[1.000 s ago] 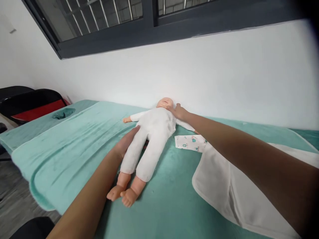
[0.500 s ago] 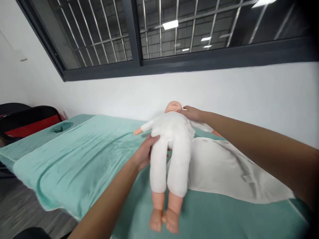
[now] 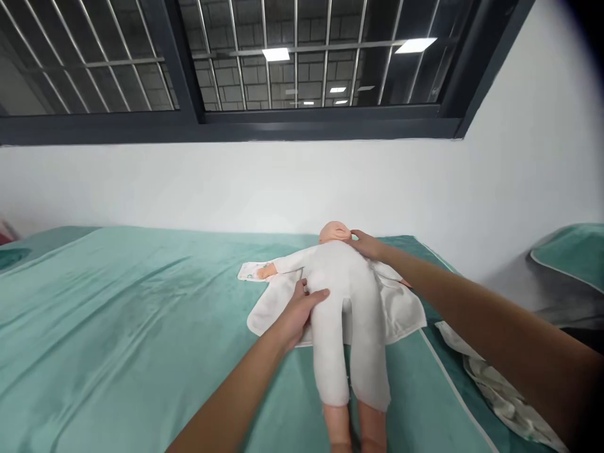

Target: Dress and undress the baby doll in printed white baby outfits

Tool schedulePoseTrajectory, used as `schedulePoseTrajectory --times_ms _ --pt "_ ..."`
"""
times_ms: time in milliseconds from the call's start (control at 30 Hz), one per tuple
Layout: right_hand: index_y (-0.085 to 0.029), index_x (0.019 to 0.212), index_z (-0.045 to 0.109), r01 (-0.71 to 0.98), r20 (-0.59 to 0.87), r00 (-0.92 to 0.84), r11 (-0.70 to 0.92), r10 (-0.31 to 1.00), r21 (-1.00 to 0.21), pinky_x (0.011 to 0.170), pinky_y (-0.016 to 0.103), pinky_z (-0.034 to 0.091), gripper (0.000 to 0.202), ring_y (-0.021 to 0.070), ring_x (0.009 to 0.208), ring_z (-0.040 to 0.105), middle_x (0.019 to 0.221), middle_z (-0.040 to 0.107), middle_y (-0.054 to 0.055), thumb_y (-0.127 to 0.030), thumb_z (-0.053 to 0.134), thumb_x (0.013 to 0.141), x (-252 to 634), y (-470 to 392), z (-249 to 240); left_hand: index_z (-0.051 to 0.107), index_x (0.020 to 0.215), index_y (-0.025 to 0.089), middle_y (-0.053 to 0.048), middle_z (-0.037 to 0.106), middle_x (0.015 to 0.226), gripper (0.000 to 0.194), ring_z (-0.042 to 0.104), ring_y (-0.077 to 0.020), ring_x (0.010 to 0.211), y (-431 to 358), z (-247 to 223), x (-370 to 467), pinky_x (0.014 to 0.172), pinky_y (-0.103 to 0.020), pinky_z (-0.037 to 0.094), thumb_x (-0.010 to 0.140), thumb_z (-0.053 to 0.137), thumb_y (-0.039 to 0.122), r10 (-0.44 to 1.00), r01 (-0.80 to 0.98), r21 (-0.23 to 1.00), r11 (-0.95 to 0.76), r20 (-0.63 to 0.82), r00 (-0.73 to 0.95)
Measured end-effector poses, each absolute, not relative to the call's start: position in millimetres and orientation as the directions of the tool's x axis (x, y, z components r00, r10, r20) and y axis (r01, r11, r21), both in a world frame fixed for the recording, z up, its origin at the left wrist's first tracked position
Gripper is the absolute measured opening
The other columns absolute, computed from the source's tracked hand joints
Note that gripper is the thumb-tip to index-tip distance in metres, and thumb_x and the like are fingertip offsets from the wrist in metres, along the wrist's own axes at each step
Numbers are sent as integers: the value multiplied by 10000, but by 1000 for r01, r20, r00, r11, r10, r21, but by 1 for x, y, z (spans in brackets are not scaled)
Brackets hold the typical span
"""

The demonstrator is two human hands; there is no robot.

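Observation:
A baby doll (image 3: 335, 270) with a white cloth body and pinkish head, hands and legs lies face up, feet towards me. Beneath its back is a white garment (image 3: 268, 314) spread out, one patterned sleeve end showing by the doll's hand on the left. My left hand (image 3: 302, 311) grips the doll's hip from the left, thumb on top and the other fingers partly hidden at its side. At the doll's neck and shoulder, my right hand (image 3: 368, 244) holds on from the right, its fingers partly hidden behind the head.
A green cover (image 3: 117, 327) spreads over the bed. White patterned cloth (image 3: 504, 390) lies at the right, below a folded green cloth (image 3: 573, 255). The white wall (image 3: 212, 189) rises behind, with a barred window (image 3: 302, 69) above.
The view has turned right. Held in both hands, the doll has moved right from beside the white garment to over it.

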State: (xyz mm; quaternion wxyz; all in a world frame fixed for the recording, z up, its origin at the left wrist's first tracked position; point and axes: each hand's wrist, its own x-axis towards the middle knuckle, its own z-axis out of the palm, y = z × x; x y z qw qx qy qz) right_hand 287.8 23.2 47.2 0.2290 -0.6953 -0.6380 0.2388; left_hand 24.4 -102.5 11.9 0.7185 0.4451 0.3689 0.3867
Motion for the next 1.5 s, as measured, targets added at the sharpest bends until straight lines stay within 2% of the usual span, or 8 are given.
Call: schedulePoseTrajectory --times_ms 267,433,600,800,1000,1133,1300,1500 --pt "-163 1414 465 847 -44 71 -83 997 -525 983 411 442 769 326 1176 610 1293 651 165 -705 456 869 310 31 39 501 1361 242 -121 667 1195 674 670 -255 991 -102 -5 16 850 -369 539 803 669 582 921 -114 955 273 -225 317" --pt "-182 1286 546 928 157 88 -24 984 -373 888 400 452 580 305 1053 638 1135 704 137 -614 355 949 296 21 60 628 1184 239 -39 683 822 462 631 -214 721 -101 -9 11 656 -322 473 890 519 578 992 206 979 -6 -20 122" --pt "-187 1209 572 934 215 -328 350 920 -75 927 345 429 370 242 1163 571 1294 625 119 -352 317 998 218 19 70 614 1114 224 -93 679 895 249 639 -287 889 -79 3 15 753 -371 442 917 469 269 956 753 606 -257 275 104" --pt "-202 1129 627 857 3 -514 514 858 33 904 431 443 333 325 1147 567 1230 654 131 -411 596 872 145 32 62 543 1242 132 -193 620 1115 377 608 -342 1002 -47 -1 20 734 -391 457 891 406 156 957 943 221 -250 204 206" --pt "-184 1134 587 868 -36 -491 492 870 61 828 409 455 313 308 1026 634 1173 675 147 -410 516 928 135 26 42 555 1244 207 -144 640 1089 353 617 -312 975 -42 -22 12 710 -357 435 904 468 245 955 925 293 -242 241 174" --pt "-211 1167 566 882 26 -470 469 882 33 798 373 442 357 294 1017 638 1165 684 115 -478 485 945 150 18 47 614 941 214 -94 667 892 205 619 -257 802 -31 -25 3 643 -329 374 922 420 275 965 840 504 -201 249 81" --pt "-257 1206 572 861 189 -441 473 878 -189 765 320 429 428 257 1033 632 1196 686 61 -567 524 914 173 11 47 573 765 205 -25 634 747 152 574 -198 723 -17 -26 -18 671 -306 389 834 550 339 956 367 927 -75 171 -238" --pt "-289 1174 651 839 210 -440 483 873 -252 806 326 425 568 258 1070 630 1203 702 30 -730 428 892 179 4 46 644 907 169 -51 684 880 243 611 -190 747 -18 -24 -27 677 -314 458 691 637 279 962 -93 994 -63 36 -270"
